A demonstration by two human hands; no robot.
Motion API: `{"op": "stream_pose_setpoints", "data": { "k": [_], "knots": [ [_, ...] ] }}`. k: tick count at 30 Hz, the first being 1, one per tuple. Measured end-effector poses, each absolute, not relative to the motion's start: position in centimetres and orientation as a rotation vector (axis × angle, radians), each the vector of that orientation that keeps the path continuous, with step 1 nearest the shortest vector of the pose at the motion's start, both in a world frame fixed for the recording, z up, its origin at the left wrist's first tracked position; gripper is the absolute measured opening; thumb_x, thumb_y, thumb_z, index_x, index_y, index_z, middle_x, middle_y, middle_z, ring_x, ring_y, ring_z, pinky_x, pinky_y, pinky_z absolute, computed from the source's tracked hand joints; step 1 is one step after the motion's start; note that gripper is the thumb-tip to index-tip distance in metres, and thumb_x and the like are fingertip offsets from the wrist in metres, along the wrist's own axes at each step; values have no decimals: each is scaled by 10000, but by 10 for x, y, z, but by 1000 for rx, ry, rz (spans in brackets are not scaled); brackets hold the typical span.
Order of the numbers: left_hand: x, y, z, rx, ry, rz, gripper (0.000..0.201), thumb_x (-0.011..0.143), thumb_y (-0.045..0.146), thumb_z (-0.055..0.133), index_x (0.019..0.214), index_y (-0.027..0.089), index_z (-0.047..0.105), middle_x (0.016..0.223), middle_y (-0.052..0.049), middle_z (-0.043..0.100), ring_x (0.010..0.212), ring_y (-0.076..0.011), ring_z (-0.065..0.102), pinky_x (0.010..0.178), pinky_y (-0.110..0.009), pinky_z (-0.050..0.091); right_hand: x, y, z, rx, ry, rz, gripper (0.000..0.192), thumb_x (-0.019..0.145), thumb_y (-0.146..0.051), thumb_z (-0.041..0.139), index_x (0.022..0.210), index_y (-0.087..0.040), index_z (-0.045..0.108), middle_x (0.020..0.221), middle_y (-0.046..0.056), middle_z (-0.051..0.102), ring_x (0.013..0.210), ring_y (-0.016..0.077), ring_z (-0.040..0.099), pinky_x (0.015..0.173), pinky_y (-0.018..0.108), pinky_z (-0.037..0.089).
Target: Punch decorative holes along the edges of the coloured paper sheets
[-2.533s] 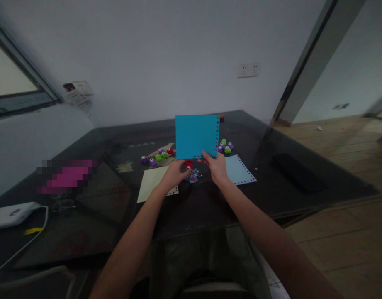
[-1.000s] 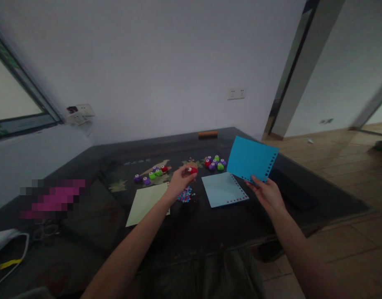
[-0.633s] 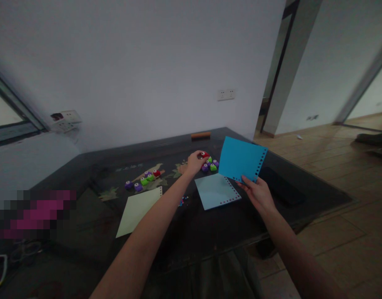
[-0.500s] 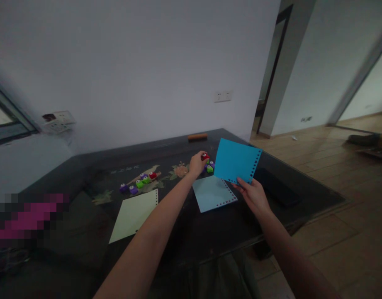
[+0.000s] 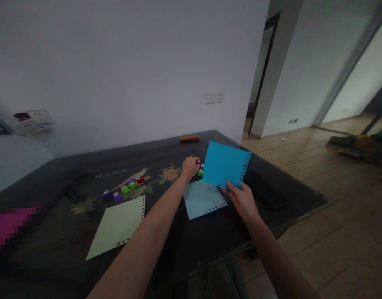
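My left hand (image 5: 190, 167) reaches over the dark table, its fingers closed around a small red toy (image 5: 198, 162) with a white eye. Just beyond it, a small green toy (image 5: 200, 172) and a purple toy (image 5: 202, 166) are partly hidden by that hand and the paper. In my right hand (image 5: 243, 200) a bright blue sheet of paper (image 5: 226, 164) with punched holes is pinched by its lower edge and held tilted above the table. Under and left of it lies a pale blue sheet (image 5: 203, 199), also with holes along its edges.
A pale green punched sheet (image 5: 118, 224) lies at the left, below a cluster of several eyed toys (image 5: 125, 189). Near the wall rests an orange-brown bar (image 5: 189, 138). A black flat object (image 5: 267, 192) is right of my right hand. The table edge (image 5: 302, 214) drops to a tiled floor.
The view has turned to the right, so the table and everything on it sit further left. Both hands keep their holds, the left on the red toy and the right on the blue sheet.
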State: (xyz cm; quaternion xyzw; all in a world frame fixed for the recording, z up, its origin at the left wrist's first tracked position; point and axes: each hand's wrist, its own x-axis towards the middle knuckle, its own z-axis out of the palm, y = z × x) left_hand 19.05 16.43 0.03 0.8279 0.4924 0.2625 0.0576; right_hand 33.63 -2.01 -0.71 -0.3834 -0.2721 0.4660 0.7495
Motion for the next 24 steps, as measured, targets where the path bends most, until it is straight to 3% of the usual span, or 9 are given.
{"op": "stream_pose_setpoints", "data": {
  "k": [11,16,22,24],
  "knots": [
    [186,175,-9,2591,1484,709,265,826,331,534,983,187,692,991,-105,622,968,-228,510,848,-322,383,336,-22,-4,-859,-574,1036,340,494,-293,851,758,-164,679,810,36,695,674,152,640,597,268,559],
    [187,177,-7,2641,1472,726,294,868,325,458,1032,227,681,1131,-79,577,1081,-220,468,920,-349,380,335,-23,-3,-863,-574,1030,346,479,-305,856,741,-168,676,773,31,689,644,152,629,590,282,554],
    [189,166,-1,2836,1319,440,359,882,355,427,1208,317,572,1369,-38,467,1299,-279,309,1063,-545,196,335,-23,-4,-876,-573,1017,338,491,-310,849,740,-167,671,758,30,683,644,152,621,604,293,549],
    [188,163,2,2846,1280,295,392,870,392,438,1243,324,537,1387,-46,451,1302,-307,319,1045,-584,208,335,-23,-4,-886,-581,1009,332,495,-311,846,732,-164,667,747,30,679,633,148,615,596,289,544]
  ]
}}
